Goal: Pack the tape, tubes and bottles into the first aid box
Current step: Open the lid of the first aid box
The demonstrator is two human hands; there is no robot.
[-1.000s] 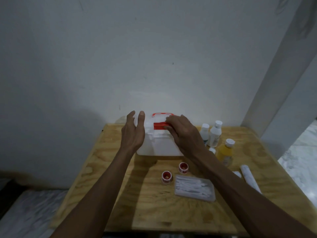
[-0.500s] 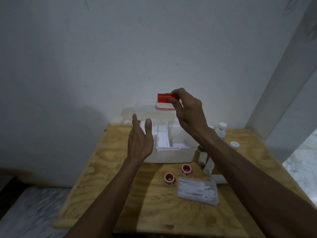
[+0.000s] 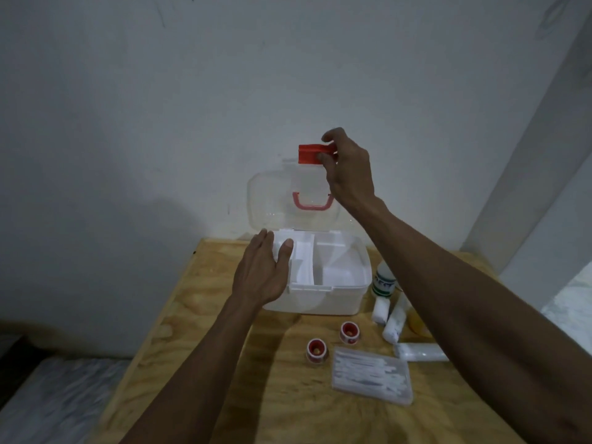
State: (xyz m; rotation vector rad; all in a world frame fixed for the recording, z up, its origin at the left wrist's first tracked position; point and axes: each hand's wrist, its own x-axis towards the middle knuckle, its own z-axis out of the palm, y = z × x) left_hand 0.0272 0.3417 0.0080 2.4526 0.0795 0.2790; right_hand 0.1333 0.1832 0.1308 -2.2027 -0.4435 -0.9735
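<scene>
The white first aid box (image 3: 323,301) sits at the back of the wooden table, its clear lid (image 3: 272,200) standing upright against the wall. My right hand (image 3: 347,168) pinches the red latch (image 3: 309,153) at the lid's top edge. My left hand (image 3: 261,274) rests flat against the box's left side, fingers apart. Two red-and-white tape rolls (image 3: 317,349) (image 3: 349,331) lie in front of the box. White tubes (image 3: 395,318) and a bottle with a green label (image 3: 384,282) stand right of it, partly behind my right arm.
A clear flat case of white swabs (image 3: 371,374) lies at the front right of the table (image 3: 205,318). Another white roll (image 3: 419,351) lies beside it. A yellow bottle (image 3: 415,322) peeks out under my arm. The wall is close behind the box; floor lies left.
My right hand has swung the lid from shut to fully upright by its red latch. My left hand stayed against the box's left side.
</scene>
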